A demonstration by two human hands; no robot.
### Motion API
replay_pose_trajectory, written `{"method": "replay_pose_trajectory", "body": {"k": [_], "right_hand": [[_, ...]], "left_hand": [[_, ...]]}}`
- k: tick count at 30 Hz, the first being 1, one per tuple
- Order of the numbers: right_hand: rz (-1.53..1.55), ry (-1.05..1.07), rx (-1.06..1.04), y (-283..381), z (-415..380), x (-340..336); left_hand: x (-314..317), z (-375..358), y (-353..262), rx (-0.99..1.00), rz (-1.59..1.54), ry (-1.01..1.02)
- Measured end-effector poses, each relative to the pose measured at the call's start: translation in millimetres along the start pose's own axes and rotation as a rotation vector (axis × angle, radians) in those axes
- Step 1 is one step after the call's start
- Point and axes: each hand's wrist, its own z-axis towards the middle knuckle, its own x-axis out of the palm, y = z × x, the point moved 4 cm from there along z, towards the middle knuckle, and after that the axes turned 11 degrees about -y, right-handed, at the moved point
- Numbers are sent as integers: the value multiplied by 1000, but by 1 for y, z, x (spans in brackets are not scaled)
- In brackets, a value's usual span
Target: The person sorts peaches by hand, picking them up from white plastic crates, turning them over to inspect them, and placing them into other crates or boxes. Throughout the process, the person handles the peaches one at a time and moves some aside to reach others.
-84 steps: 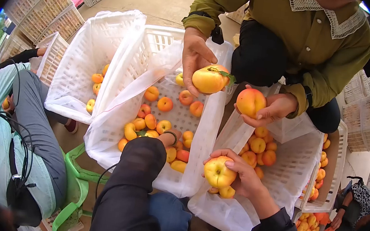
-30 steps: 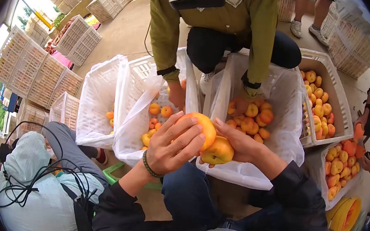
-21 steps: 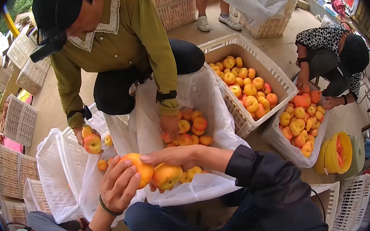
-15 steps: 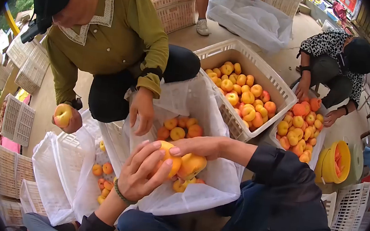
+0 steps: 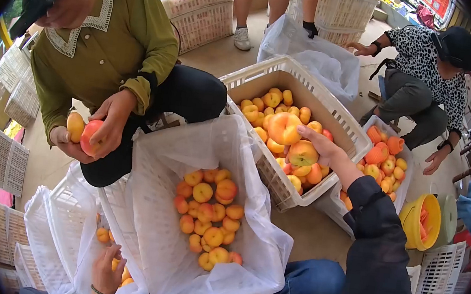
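My right hand (image 5: 325, 148) is closed on two yellow-red peaches, an upper peach (image 5: 284, 128) and a lower peach (image 5: 303, 153), held above the cardboard-lined crate (image 5: 236, 92) of peaches. My left hand (image 5: 108, 272) is at the lower left, over a white-lined crate (image 5: 63, 232) with a few peaches in it. Its fingers are curved, with a gap between thumb and fingers where orange fruit shows; I see nothing gripped. In front of me stands a crate with a white liner (image 5: 154, 196), with a cluster of peaches (image 5: 210, 219) at its bottom.
Opposite me, a person in an olive shirt (image 5: 121, 29) holds two fruits. At the right crouches a person in a spotted top (image 5: 425, 58) beside a crate of peaches, some in foam nets (image 5: 377, 154). A yellow bucket (image 5: 413, 219) and stacked crates (image 5: 199, 9) stand around.
My hands have parted: the right moved up and right with two peaches, the left down to the left crate. The person opposite brought both hands together; the person at right let go of the fruit.
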Motion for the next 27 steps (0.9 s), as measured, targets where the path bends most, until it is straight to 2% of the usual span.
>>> {"method": "replay_pose_trajectory", "body": {"k": [1, 3, 4, 6, 7, 8, 10, 11, 12, 14, 15, 19, 21, 22, 24, 25, 26, 27], "right_hand": [[-4, -1, 5, 2, 10, -11], [-109, -207, -20, 2, 32, -40], [-110, -206, -17, -8, 53, -61], [-255, -467, -128, -32, 104, -112], [-328, -539, -183, -37, 113, -116], [-325, -526, -180, -36, 116, -108], [-635, -591, -192, -31, 120, -96], [-721, -638, -213, -31, 124, -96], [-721, -631, -209, -27, 128, -97], [-638, -470, -101, -19, 130, -96], [-694, -532, -65, -13, 122, -94], [-720, -513, -128, 8, 104, -88], [-766, -331, -311, 21, 91, -78], [-770, -340, -312, 21, 88, -80], [-942, -293, -608, 29, 76, -66], [-923, -331, -371, 28, 69, -64], [-924, -336, -365, 25, 67, -63], [-870, -399, -341, 21, 66, -65]], "left_hand": [[0, -9, 6, -4, -5, 2], [-3, -25, 20, -52, 59, -63], [-5, -34, 30, -55, 58, -62], [-5, -54, 50, -230, 57, 108], [-8, -56, 42, -274, 85, 20], [-12, -59, 41, -284, 95, 19], [-16, -71, 46, -398, 148, 95], [-18, -74, 46, -319, 155, 35], [-20, -78, 49, -325, 158, 37], [-24, -82, 50, -320, 145, 23], [-24, -84, 52, -325, 143, 22], [-20, -95, 66, -325, 160, 36], [-14, -104, 74, -321, 152, 50], [-9, -109, 78, -288, 157, 38], [5, -128, 94, -252, 155, 31], [18, -144, 111, -346, 97, 92], [30, -154, 124, -440, 41, 153], [36, -155, 123, -350, 102, 161]]}}
